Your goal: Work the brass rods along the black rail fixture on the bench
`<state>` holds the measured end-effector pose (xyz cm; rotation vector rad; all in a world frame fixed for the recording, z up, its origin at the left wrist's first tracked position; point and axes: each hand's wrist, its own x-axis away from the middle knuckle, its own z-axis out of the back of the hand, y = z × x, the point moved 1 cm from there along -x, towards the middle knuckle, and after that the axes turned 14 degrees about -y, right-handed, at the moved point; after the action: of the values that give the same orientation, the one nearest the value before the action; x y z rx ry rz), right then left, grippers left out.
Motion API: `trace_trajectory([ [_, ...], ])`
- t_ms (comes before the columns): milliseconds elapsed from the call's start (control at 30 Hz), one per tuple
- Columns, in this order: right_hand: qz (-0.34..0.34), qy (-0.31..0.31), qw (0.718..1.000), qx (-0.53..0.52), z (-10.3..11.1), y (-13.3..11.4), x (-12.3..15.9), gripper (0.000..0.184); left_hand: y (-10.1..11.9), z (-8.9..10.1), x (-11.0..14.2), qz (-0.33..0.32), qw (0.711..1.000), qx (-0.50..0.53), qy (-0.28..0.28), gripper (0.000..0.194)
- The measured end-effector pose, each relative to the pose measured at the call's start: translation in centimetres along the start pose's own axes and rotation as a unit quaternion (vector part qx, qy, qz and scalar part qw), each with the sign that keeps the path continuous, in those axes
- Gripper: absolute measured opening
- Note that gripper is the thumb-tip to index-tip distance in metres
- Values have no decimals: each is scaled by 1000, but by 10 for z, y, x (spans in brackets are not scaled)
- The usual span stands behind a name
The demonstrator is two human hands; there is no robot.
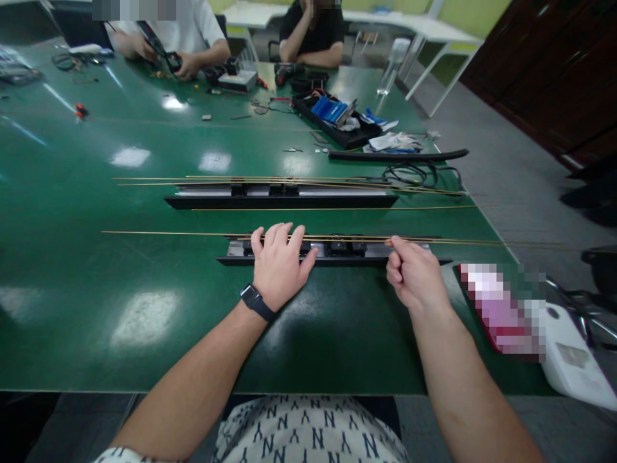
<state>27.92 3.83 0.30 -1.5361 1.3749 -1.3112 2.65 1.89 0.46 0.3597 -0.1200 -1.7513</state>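
Observation:
My left hand (282,263) lies with its fingers spread over the nearer black rail (332,262), a long channel with small black blocks (339,246) inside. My right hand (414,270) is closed over the rail's right part, thumb and forefinger pinching a thin gold-coloured rod (463,242). Several such rods run lengthwise along this rail and past both its ends; one long rod (159,233) reaches far to the left. Behind it lies a second black rail (289,202), with more gold-coloured rods (144,184) across its top.
On the green table (96,270), a black foam-like strip (400,155), coiled black cable (409,173) and a tray (347,132) of parts lie at the back right. A red-edged object (475,302) and a white device (573,354) sit at right. Two people (168,38) sit opposite.

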Motion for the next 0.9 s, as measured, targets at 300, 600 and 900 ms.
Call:
trace_trajectory([
  [300,0,18,1000,3,1,-2,0,23,1,0,0,-1,1000,-3,1,43],
  [600,-13,0,1000,12,-3,-1,2,29,2,1,0,1,1000,-4,-1,44],
  [900,2,-5,1000,2,-1,0,2,28,1,2,0,4,1000,-3,-4,44],
])
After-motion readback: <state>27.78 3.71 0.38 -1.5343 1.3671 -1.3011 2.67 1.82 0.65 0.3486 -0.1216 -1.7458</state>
